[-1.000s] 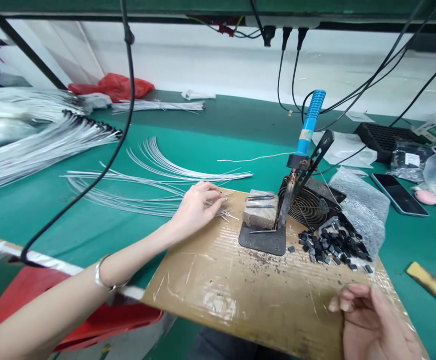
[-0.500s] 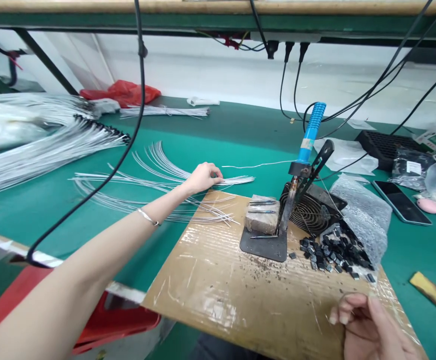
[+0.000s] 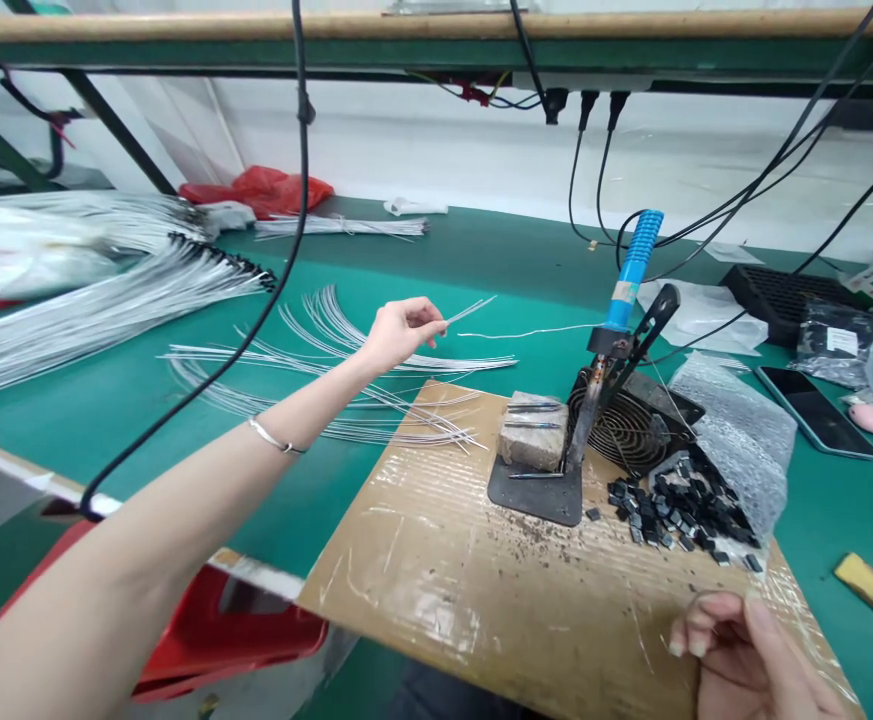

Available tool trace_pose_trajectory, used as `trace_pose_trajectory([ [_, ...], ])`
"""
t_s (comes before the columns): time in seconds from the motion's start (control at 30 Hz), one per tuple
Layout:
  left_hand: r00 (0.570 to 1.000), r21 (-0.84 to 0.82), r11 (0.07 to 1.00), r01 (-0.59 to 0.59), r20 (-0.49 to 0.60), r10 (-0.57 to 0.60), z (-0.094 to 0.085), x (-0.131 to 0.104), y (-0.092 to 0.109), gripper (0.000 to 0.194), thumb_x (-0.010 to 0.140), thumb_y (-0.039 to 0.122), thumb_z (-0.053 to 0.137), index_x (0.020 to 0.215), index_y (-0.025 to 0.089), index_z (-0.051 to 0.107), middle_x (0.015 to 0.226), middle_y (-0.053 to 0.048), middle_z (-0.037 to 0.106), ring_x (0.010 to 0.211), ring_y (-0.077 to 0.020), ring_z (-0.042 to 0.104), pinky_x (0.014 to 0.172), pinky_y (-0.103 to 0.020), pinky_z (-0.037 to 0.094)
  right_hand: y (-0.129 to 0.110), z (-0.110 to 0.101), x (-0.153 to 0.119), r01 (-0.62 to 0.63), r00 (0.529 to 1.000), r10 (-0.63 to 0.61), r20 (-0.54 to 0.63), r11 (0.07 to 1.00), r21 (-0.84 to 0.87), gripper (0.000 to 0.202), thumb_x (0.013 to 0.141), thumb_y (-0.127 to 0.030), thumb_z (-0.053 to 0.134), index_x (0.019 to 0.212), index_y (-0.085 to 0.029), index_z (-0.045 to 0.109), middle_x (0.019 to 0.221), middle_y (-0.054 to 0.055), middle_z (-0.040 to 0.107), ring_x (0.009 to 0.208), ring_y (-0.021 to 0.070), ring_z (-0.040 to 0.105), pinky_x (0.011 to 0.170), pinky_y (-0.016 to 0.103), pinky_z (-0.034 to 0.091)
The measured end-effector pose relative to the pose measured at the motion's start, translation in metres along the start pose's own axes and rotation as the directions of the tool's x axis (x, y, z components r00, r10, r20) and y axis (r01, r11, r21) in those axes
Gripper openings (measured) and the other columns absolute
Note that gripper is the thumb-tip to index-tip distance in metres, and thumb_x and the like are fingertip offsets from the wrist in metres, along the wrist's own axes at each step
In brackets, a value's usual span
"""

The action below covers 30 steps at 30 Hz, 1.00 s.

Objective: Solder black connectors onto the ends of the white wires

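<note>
My left hand (image 3: pixel 406 330) is raised above the green bench, thumb and fingers pinched on a few thin white wires (image 3: pixel 472 309). Their short ends stick out to the right of my fingertips. Below it lie more white wires (image 3: pixel 338 325), fanned out on the bench and partly over the cardboard (image 3: pixel 436 560). At the lower right, my right hand (image 3: pixel 751 650) is half curled over the cardboard with thumb and fingertips apart, and nothing shows in it. Small black pieces (image 3: pixel 676 505) lie in a heap beyond that hand.
A blue-handled soldering iron (image 3: pixel 635 265) stands in its holder, beside a sponge block (image 3: pixel 533 435) with metal tips. A strand of solder (image 3: pixel 526 331) reaches leftward. Large wire bundles (image 3: pixel 106 310) lie left. A black cable (image 3: pixel 302 150) hangs in front. A phone (image 3: pixel 818 410) lies right.
My left hand has lifted from the pile of white wires, now with a few of them pinched in its fingers. My right hand keeps its pose. The view has shifted slightly.
</note>
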<state>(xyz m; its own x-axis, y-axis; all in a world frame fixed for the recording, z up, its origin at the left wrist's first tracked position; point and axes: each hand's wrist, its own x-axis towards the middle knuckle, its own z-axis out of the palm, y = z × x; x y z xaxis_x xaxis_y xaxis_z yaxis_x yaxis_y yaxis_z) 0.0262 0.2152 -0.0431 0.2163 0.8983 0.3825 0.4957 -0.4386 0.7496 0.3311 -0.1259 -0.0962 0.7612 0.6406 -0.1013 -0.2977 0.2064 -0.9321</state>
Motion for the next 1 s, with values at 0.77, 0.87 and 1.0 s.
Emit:
trace_pose_trajectory([
  [0.77, 0.984, 0.126, 0.978, 0.167, 0.046, -0.174, 0.019, -0.009, 0.004, 0.024, 0.100, 0.035, 0.067, 0.109, 0.013, 0.069, 0.104, -0.006, 0.073, 0.088, -0.0192, 0.072, 0.080, -0.038, 0.062, -0.007, 0.017, -0.008, 0.041, 0.999, -0.041, -0.019, 0.999, -0.008, 0.051, 0.041, -0.055, 0.101, 0.055, -0.014, 0.076, 0.052, 0.004, 0.068, 0.041, 0.0118, 0.060, 0.040, 0.020, 0.055],
  [0.87, 0.989, 0.097, 0.985, 0.141, 0.030, -0.145, 0.013, -0.013, 0.015, 0.026, 0.099, 0.039, 0.067, 0.096, 0.013, 0.070, 0.085, -0.002, 0.072, 0.070, -0.0150, 0.068, 0.070, -0.032, 0.059, -0.008, 0.019, -0.008, 0.046, 0.999, -0.046, -0.001, 0.999, -0.018, 0.050, 0.044, -0.056, 0.100, 0.056, -0.013, 0.076, 0.052, 0.004, 0.067, 0.042, 0.0118, 0.060, 0.040, 0.019, 0.054],
  [1.0, 0.996, 0.076, 0.995, 0.069, 0.054, -0.073, -0.013, -0.036, 0.046, 0.033, 0.080, 0.046, 0.079, 0.071, 0.016, 0.071, 0.062, -0.001, 0.069, 0.058, -0.0160, 0.061, 0.059, -0.028, 0.047, -0.004, 0.014, -0.008, 0.077, 0.997, -0.077, 0.006, 0.997, -0.032, 0.048, 0.051, -0.056, 0.099, 0.060, -0.014, 0.077, 0.057, 0.005, 0.069, 0.045, 0.0115, 0.060, 0.042, 0.020, 0.054],
])
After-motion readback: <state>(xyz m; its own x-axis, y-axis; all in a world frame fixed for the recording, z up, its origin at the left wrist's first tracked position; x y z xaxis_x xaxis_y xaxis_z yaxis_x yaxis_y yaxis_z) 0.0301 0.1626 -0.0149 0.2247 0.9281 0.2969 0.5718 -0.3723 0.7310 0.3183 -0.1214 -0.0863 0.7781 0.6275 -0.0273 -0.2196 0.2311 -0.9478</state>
